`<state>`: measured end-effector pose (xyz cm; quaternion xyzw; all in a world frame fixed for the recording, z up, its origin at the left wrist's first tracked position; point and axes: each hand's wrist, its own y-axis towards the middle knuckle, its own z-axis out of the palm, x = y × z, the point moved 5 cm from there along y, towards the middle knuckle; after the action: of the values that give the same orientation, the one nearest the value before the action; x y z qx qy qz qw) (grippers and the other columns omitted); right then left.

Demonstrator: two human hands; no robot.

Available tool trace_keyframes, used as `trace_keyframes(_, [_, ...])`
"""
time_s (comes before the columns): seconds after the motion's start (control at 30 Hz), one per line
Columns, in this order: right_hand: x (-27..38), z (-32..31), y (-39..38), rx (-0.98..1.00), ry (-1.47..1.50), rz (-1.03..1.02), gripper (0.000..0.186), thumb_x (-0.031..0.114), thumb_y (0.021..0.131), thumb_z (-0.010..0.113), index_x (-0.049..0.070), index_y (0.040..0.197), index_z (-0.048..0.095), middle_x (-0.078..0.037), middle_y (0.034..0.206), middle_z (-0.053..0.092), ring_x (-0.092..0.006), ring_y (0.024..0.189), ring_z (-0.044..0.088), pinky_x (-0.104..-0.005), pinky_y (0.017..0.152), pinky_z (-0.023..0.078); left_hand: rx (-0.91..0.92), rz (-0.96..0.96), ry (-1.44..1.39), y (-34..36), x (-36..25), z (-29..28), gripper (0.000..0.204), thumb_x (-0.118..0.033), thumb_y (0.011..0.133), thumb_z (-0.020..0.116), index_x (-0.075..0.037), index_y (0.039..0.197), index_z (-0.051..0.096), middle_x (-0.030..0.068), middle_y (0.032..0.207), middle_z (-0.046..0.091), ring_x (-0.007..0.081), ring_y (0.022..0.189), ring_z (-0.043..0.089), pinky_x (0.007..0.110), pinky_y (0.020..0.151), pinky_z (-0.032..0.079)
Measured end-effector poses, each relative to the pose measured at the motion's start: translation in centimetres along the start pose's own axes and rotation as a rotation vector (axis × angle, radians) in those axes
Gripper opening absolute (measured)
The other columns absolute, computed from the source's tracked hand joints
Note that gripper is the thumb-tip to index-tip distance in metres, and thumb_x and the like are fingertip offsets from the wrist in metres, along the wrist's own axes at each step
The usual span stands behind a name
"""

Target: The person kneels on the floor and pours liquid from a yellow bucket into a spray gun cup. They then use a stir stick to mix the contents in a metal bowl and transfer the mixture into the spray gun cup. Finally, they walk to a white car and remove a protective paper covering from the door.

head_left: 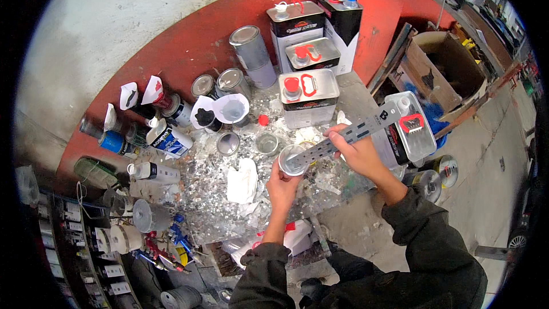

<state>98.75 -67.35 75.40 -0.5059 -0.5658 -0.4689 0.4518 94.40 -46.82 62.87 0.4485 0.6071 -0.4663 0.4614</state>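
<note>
Cup (pixel 290 162), small, clear and round, sits in my left hand (pixel 282 186): my fingers are curled round its wall from below and closed on it, holding it above the workbench (pixel 354 100). My right hand (pixel 359 154) pinches a long grey perforated mixing stick (pixel 349 134) near its middle, thumb on top and fingers closed under it; the lower end of the stick lies across the cup's mouth and appears to dip into it. I cannot tell what the cup contains.

Hazards, as I judge them:
- The cup is light and held by its wall only. Too hard a squeeze could buckle it and spill the contents.
- The stick is long and gripped mid-length. A push against the rim could lever the cup out of my fingers.
- The far end of the stick reaches toward the flat metal can (pixel 413 126) with a red cap at my right; a wide swing could strike it.

Surface: the workbench is crusted with dried flecks of paint. A crumpled white rag (pixel 243 180) lies just left of my left hand. Two empty cups (pixel 267 143) stand beyond it. Farther back stand rectangular metal cans (pixel 309 96) with red caps, round tins (pixel 251 51) and paper cone strainers (pixel 231 109).

Room: the wall (pixel 189 51) is red below and pale above. A cardboard box (pixel 443 68) stands at the right, spray guns (pixel 171 240) and a shelf at the lower left, a concrete floor (pixel 486 189) under the bench.
</note>
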Motion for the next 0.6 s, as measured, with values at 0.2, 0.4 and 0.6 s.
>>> trace_keyframes(0.2, [2.5,0.6,-0.4,-0.021,-0.013,-0.014,0.022,0.020,0.093,0.056,0.001,0.096,0.066,-0.002,0.073,0.060,-0.0090,0.056,0.055,-0.0253,0.051,0.046,-0.089,0.003,0.096,-1.4,-0.4,-3.3,0.062,0.004,0.074,0.073,-0.001,0.130,0.047,0.0084,0.105,0.066,0.0132,0.089,0.065,0.025,0.077,0.052])
trace_keyframes(0.4, [4.3,4.1,-4.8,0.096,0.000,0.019,0.022,0.020,0.096,0.052,0.002,0.102,0.065,-0.002,0.081,0.061,-0.0095,0.062,0.055,-0.0248,0.057,0.049,-0.240,0.038,0.063,-5.7,1.5,-6.8,0.069,-0.003,0.070,0.077,-0.009,0.133,0.049,0.0041,0.080,0.066,0.0089,0.069,0.060,0.025,0.064,0.049])
trace_keyframes(0.6, [4.8,12.3,-14.1,0.564,-0.002,0.214,0.033,0.026,0.096,0.049,0.005,0.119,0.060,-0.006,0.102,0.062,-0.0114,0.074,0.058,-0.0270,0.066,0.050,-0.381,0.005,-0.152,-15.9,4.5,-13.4,0.072,0.005,0.070,0.073,-0.005,0.135,0.044,0.0097,0.111,0.063,0.0167,0.096,0.063,0.029,0.084,0.051])
